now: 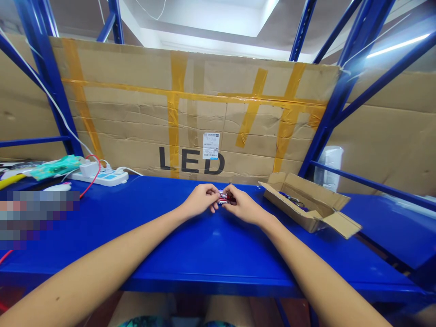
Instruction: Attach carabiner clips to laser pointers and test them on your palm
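Note:
Both hands meet over the middle of the blue tabletop (211,250), around a small shiny red and silver metal object (225,198). My left hand (201,200) pinches its left end between thumb and fingers. My right hand (244,204) closes on its right end, with the thumb below and the fingers above. The fingers cover much of the object, so its exact kind cannot be made out. To the right of my right hand is an open cardboard box (293,215), with a few small blue and metallic items (294,200) inside.
A white power strip (109,177) with plugs and a red cable (97,175) lies at the back left. Beside it is a teal plastic packet (56,167). A large taped cardboard sheet (136,131) stands behind the table between blue rack posts (329,118).

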`<state>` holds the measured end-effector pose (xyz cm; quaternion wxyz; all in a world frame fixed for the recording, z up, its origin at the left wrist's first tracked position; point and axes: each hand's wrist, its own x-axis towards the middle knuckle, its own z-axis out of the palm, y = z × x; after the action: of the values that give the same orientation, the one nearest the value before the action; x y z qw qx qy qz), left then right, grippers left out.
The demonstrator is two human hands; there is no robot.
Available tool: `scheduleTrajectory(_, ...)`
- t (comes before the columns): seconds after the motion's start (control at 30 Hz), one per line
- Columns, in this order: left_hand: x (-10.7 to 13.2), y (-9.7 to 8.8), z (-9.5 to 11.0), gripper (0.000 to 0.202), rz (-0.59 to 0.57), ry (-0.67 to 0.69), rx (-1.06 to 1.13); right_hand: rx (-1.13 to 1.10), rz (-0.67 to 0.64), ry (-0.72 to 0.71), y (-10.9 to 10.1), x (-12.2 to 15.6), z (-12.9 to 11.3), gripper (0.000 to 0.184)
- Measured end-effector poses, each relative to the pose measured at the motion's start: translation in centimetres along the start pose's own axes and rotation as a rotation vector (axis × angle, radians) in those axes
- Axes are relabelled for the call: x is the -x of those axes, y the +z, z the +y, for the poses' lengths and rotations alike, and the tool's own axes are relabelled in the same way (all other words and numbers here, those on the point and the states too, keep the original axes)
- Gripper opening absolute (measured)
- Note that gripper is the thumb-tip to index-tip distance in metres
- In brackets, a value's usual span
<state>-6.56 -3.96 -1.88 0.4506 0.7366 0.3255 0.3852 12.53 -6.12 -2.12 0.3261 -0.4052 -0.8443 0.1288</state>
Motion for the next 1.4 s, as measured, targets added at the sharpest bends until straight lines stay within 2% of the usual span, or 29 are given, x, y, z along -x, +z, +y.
scheduleTrajectory(0.1,0.0,0.0,0.2,0.008,-0.016,-0.011,0.033,0.021,0.073,0.003,0.2,0.0,0.0,0.004)
scheduleTrajectory(0.2,0.2,-0.1,0.5,0.01,-0.031,0.006,0.026,0.003,0.111,-0.02,0.2,-0.1,-0.1,0.008)
scheduleTrajectory(0.5,0.6,-0.2,1.0,0.008,-0.026,0.136,-0.128,-0.044,0.021,-0.071,-0.2,-0.1,-0.9,0.024)
scheduleTrajectory(0.6,0.6,-0.1,1.1,0.009,-0.024,0.14,-0.139,-0.039,0.108,-0.047,0.0,-0.1,-0.8,0.007)
scheduleTrajectory(0.73,0.7,-0.1,1.2,0.009,-0.019,0.135,-0.169,-0.09,0.172,-0.009,0.3,-0.1,-0.2,0.016)
scheduleTrajectory(0.87,0.7,-0.1,1.2,0.011,-0.003,0.156,-0.191,-0.137,0.157,-0.002,0.1,-0.1,-0.2,0.014)
scheduleTrajectory(1.13,0.9,0.1,0.9,0.01,0.001,0.2,-0.249,-0.003,0.132,-0.079,-0.2,-0.1,-1.0,0.013)
scheduleTrajectory(1.4,1.0,0.0,0.9,0.012,-0.025,0.238,-0.378,-0.048,0.003,-0.001,-0.5,-0.2,-0.8,0.02)
